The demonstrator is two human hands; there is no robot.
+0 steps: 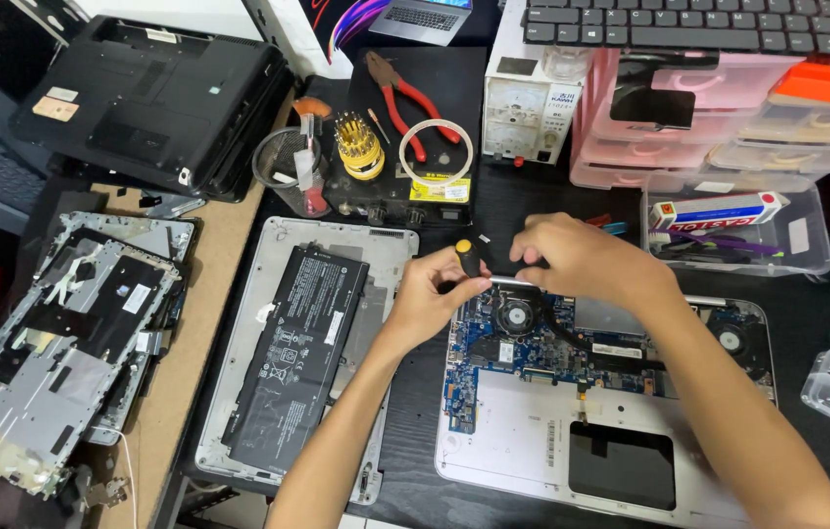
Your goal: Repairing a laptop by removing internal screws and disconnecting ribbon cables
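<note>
1. Bright, even light is falling from overhead, keeping colours clear across the whole view.
2. Shadows are staying soft and short; a faint one is lying under the left hand point(432, 299) on the dark bench point(523, 211).
3. Mild glare is showing on the clear plastic box point(807, 245) and on the silver laptop base point(533, 441).
4. The black laptop point(155, 98) at upper left is swallowing detail in its dark surface.
5. Focus is holding sharp over the circuit board point(493, 353) and the battery point(292, 353).
6. Straight edges are bowing slightly near the corners, as with the keyboard point(699, 24) along the top.
7. Slight softness is blurring the fingers of the right hand point(582, 257).
</note>
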